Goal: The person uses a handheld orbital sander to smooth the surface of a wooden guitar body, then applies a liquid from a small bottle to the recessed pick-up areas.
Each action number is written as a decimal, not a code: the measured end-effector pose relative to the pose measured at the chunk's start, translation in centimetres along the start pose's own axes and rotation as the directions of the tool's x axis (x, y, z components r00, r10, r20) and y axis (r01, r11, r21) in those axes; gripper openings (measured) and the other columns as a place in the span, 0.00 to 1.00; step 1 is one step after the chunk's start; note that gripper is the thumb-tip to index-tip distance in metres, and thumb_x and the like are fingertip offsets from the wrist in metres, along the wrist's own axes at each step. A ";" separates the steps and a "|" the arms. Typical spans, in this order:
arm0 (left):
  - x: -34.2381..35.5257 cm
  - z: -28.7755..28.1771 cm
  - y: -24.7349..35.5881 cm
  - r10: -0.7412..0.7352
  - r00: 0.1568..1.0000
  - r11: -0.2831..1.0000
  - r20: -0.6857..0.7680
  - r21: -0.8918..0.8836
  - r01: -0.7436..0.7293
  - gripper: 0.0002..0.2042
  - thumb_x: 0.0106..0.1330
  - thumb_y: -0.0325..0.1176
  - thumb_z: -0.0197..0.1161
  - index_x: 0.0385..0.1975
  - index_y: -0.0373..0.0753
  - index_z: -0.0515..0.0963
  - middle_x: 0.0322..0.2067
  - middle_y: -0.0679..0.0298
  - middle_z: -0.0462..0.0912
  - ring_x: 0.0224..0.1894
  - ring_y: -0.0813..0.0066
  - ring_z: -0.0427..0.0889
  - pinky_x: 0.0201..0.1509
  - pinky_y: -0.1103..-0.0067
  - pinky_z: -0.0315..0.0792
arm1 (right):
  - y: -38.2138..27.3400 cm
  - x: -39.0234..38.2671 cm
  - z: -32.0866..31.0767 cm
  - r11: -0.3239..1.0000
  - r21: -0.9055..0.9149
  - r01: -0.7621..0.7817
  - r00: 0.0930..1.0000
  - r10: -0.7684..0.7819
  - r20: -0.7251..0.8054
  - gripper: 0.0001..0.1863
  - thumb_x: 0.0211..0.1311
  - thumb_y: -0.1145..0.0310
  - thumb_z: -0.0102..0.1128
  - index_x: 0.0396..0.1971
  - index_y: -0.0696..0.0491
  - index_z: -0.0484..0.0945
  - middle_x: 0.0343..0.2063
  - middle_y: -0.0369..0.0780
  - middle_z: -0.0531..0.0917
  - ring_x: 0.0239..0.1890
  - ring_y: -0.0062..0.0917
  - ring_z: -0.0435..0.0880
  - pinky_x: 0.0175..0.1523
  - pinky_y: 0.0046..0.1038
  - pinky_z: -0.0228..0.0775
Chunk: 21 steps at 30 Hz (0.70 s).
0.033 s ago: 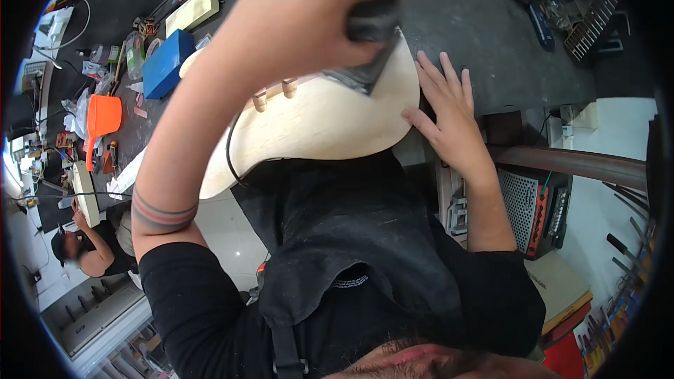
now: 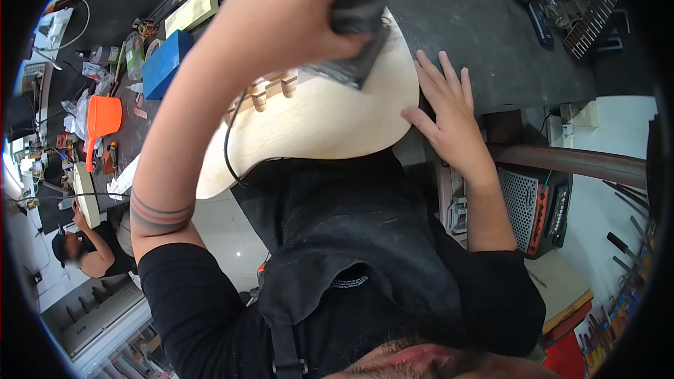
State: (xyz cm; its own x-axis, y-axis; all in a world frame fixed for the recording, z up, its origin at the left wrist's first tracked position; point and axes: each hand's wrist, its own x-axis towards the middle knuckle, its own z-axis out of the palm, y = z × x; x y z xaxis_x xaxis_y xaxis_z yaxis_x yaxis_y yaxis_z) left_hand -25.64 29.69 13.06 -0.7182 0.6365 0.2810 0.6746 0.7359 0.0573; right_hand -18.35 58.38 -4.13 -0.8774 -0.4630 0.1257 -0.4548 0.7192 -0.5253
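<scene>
A pale wooden electric guitar body [image 2: 316, 123] lies on the dark workbench [image 2: 484, 21], its curved edge up against my black apron. Near its far right part, my left hand [image 2: 291, 17] is closed around a dark power sander [image 2: 357, 14], whose flat base rests on the wood. The sander is smeared by motion. A black cord [image 2: 227, 147] loops over the body behind my left forearm. Routed notches [image 2: 288, 85] show in the wood below my left wrist. My right hand [image 2: 453, 109] lies with fingers spread on the bench, its thumb touching the body's right edge.
A blue box [image 2: 167, 63], a cream block [image 2: 193, 12], a bottle [image 2: 135, 56] and an orange dipper [image 2: 105, 114] crowd the bench's left. At right are a blue-handled cutter [image 2: 540, 27] and a fretted neck [image 2: 592, 31]. Another person [image 2: 98, 256] works at far left.
My left hand and the sander have shifted slightly left over the guitar body, baring more of its right end and of the notches. My right hand has stayed put.
</scene>
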 end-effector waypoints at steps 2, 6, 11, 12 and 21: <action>-0.3 -0.4 -1.7 -0.028 0.999 0.998 -0.026 0.055 0.030 0.31 0.59 0.42 0.80 0.65 0.42 0.87 0.57 0.53 0.88 0.61 0.47 0.86 0.68 0.58 0.81 | 0.2 0.0 0.1 1.000 0.015 -0.002 1.000 0.002 -0.001 0.44 0.82 0.43 0.66 0.86 0.56 0.70 0.88 0.46 0.68 0.94 0.46 0.51 0.95 0.56 0.29; 2.5 1.2 -4.4 -0.102 0.993 0.987 -0.059 0.118 0.108 0.31 0.58 0.42 0.80 0.64 0.42 0.87 0.58 0.53 0.89 0.62 0.47 0.87 0.68 0.59 0.82 | 0.2 0.1 0.1 1.000 0.018 0.003 1.000 -0.003 0.001 0.44 0.83 0.43 0.65 0.86 0.55 0.69 0.88 0.47 0.67 0.94 0.46 0.51 0.95 0.55 0.29; 5.1 3.3 -2.0 0.034 0.991 0.999 -0.126 0.023 -0.032 0.27 0.59 0.42 0.80 0.60 0.42 0.88 0.56 0.55 0.90 0.60 0.48 0.89 0.66 0.58 0.84 | 0.2 0.2 -0.1 1.000 -0.006 0.003 0.999 -0.002 0.036 0.44 0.83 0.44 0.65 0.87 0.53 0.69 0.89 0.46 0.65 0.94 0.46 0.50 0.95 0.55 0.28; 4.8 3.4 -1.2 0.026 0.994 0.999 -0.107 0.042 -0.021 0.26 0.59 0.43 0.80 0.58 0.43 0.88 0.54 0.56 0.90 0.59 0.48 0.89 0.64 0.58 0.84 | 0.2 0.2 -0.1 1.000 -0.009 0.001 0.999 0.000 0.041 0.44 0.83 0.44 0.65 0.87 0.53 0.68 0.90 0.46 0.65 0.94 0.47 0.50 0.95 0.55 0.28; -5.6 -0.3 4.4 0.070 0.996 0.997 -0.047 -0.036 -0.071 0.37 0.44 0.35 0.88 0.63 0.55 0.88 0.54 0.64 0.86 0.57 0.56 0.86 0.61 0.62 0.79 | 0.7 0.0 -0.8 0.999 -0.020 0.050 0.993 -0.047 0.106 0.47 0.84 0.43 0.64 0.89 0.56 0.63 0.91 0.47 0.61 0.95 0.45 0.47 0.95 0.54 0.27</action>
State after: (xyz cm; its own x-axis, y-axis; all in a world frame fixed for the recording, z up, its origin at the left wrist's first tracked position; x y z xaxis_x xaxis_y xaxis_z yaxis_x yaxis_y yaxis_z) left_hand -18.63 29.31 12.05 -0.6608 0.6748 0.3287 0.7299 0.6798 0.0719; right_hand -18.81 59.26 -3.86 -0.8339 -0.5486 0.0609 -0.5007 0.7053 -0.5019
